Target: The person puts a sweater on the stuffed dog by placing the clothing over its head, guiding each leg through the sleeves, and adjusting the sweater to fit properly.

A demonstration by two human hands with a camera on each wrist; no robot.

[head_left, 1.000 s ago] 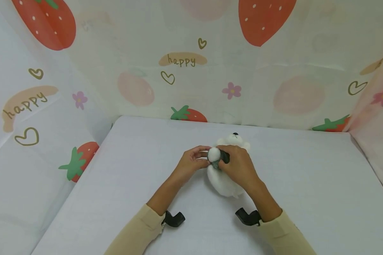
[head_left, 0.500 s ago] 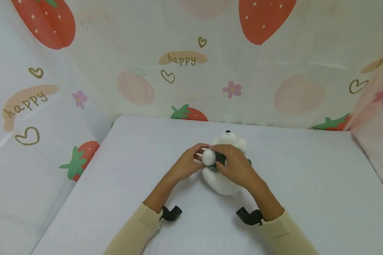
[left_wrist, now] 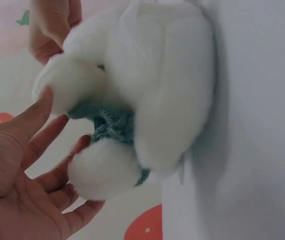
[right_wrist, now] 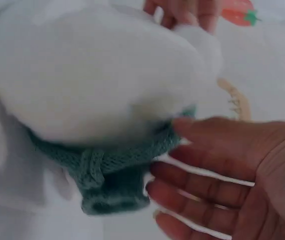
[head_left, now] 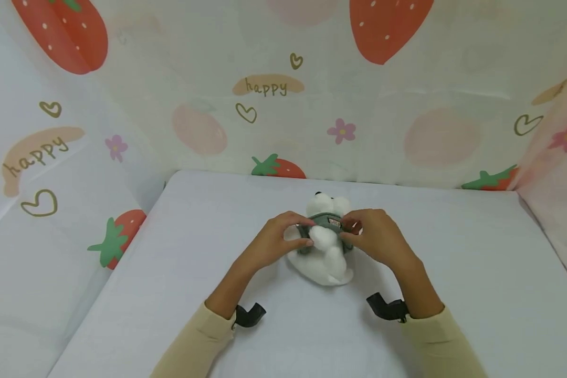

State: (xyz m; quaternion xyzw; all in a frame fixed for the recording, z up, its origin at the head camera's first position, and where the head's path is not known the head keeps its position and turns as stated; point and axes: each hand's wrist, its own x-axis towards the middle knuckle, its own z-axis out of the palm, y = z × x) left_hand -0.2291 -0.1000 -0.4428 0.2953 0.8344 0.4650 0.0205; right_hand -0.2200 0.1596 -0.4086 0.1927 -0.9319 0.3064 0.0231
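Note:
A white plush toy (head_left: pixel 318 268) in a green knitted sweater (head_left: pixel 322 220) lies tilted on the white table, its black nose toward the back. At its left side my left hand (head_left: pixel 276 241) holds a rounded white limb (left_wrist: pixel 65 82) between thumb and index finger. The other fingers spread behind a second white limb (left_wrist: pixel 105 170) in the left wrist view. On the toy's right, my right hand (head_left: pixel 382 239) pinches the sweater's edge with thumb and index finger. Below that edge, in the right wrist view, hangs a green sleeve (right_wrist: pixel 115 197). The toy's front is partly hidden.
The white tabletop (head_left: pixel 208 226) extends around the toy. A curtain (head_left: pixel 382 105) with strawberries and hearts hangs behind it and at both sides. Black mounts (head_left: pixel 250 316) stick out from both wrists.
The toy has turned and shifted slightly left, so a label on its sweater shows. My right hand has left the dark green part by the white limb and moved right, to the sweater's edge.

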